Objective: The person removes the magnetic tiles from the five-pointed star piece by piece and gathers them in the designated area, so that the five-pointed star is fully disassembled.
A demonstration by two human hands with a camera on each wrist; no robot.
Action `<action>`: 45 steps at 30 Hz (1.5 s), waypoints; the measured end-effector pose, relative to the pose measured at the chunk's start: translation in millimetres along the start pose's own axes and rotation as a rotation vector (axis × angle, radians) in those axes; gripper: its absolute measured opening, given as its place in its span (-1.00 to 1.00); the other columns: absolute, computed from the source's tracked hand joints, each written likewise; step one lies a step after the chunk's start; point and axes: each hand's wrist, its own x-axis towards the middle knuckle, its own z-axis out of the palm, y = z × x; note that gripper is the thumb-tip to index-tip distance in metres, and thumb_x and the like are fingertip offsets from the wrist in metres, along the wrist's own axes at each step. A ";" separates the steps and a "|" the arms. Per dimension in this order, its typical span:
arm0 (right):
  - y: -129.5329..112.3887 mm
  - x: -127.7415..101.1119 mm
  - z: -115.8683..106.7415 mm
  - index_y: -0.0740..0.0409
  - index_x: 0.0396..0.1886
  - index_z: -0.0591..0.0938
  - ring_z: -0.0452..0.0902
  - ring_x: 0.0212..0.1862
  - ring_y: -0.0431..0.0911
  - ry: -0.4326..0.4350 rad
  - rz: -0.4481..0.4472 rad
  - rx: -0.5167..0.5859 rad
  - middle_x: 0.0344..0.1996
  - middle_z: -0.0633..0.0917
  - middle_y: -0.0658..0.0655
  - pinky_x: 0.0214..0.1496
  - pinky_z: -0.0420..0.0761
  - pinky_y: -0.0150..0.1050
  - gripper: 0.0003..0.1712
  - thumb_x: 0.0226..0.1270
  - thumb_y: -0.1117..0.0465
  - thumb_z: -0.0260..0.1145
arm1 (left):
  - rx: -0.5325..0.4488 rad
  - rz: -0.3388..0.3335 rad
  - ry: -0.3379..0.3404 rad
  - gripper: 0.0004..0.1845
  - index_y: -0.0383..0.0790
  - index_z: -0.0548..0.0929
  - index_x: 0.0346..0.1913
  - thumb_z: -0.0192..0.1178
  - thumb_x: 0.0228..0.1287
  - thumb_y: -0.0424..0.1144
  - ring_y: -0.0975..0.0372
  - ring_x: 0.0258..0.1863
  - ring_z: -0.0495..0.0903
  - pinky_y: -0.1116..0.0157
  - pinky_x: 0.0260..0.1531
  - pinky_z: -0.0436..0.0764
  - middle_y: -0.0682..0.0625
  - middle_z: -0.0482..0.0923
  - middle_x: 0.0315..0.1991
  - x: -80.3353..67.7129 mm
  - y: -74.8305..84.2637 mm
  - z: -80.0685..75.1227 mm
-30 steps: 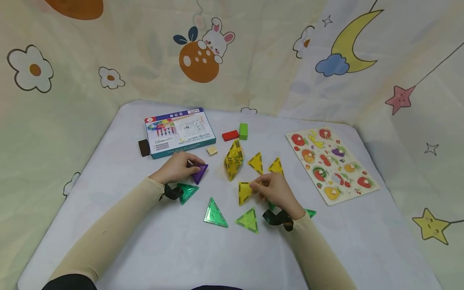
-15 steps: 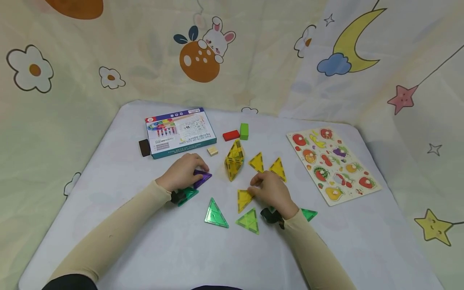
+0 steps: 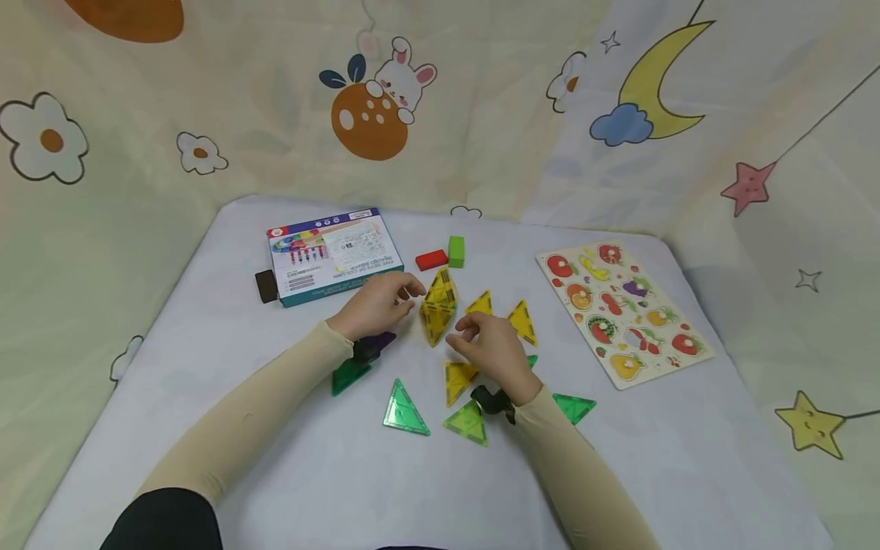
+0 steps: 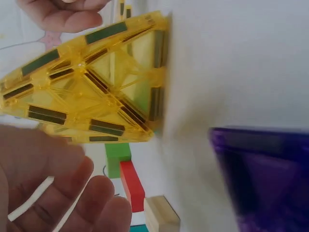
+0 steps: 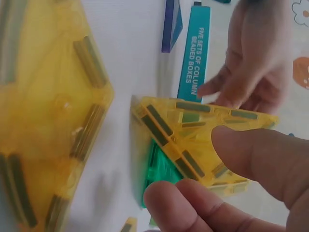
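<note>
A structure of joined yellow magnetic tiles stands on the white table between both hands. The left hand is at its left side, fingers loosely bent, holding nothing. On the other side is the right hand, its thumb and fingers apart and nothing between them. Whether either hand touches the structure cannot be told. The left wrist view shows the structure hollow, with dark magnets along its edges. A purple triangular tile lies under the left wrist, partly hidden. Loose yellow triangular tiles lie by the right hand.
Green triangular tiles and a lime one lie in front. Behind are a boxed set, a black block, a red block and a green block. A fruit puzzle board lies at right.
The left hand has let go of the purple tile and moved right and away to the yellow structure. The right hand has left the loose yellow tile and moved left toward the structure.
</note>
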 end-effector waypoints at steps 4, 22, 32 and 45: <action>-7.1 2.2 2.0 0.14 -0.17 0.74 0.44 -0.59 -0.13 0.004 0.014 -0.001 -0.43 0.75 0.05 -0.50 0.45 -0.32 -0.67 0.29 -0.02 0.52 | -0.039 -0.011 0.027 -0.74 -0.21 0.65 0.17 0.20 0.53 -0.26 0.08 0.00 0.67 0.11 0.08 0.72 -0.09 0.71 0.08 15.9 -1.4 -2.1; -19.8 10.5 21.5 0.00 -0.82 0.49 0.34 -0.71 -0.14 0.073 0.017 -0.297 -0.84 0.29 -0.08 -0.66 0.11 -0.34 -0.28 0.18 -0.41 0.46 | -0.132 -0.068 -0.141 -0.80 -0.10 0.65 0.09 0.20 0.55 -0.15 0.08 0.05 0.63 0.16 0.17 0.70 -0.04 0.69 0.05 40.8 -0.6 6.5; -10.4 5.0 11.8 0.11 -0.45 0.76 0.44 -0.67 -0.15 0.089 0.039 -0.333 -0.71 0.58 -0.03 -0.67 0.31 -0.32 -0.57 0.25 -0.18 0.51 | -0.161 -0.086 -0.096 -0.78 -0.09 0.63 0.11 0.16 0.57 -0.09 0.11 0.02 0.61 0.17 0.09 0.66 -0.05 0.67 0.07 25.9 -2.8 12.9; -0.2 -0.9 4.1 0.17 0.01 0.78 0.67 -0.34 -0.10 0.059 0.017 -0.246 -0.25 0.84 0.09 -0.30 0.67 -0.22 -0.65 0.27 0.14 0.52 | -0.281 -0.095 -0.027 -0.81 -0.09 0.64 0.04 0.21 0.54 -0.10 0.13 -0.01 0.69 0.17 0.03 0.67 -0.04 0.69 0.03 -1.5 -1.1 29.4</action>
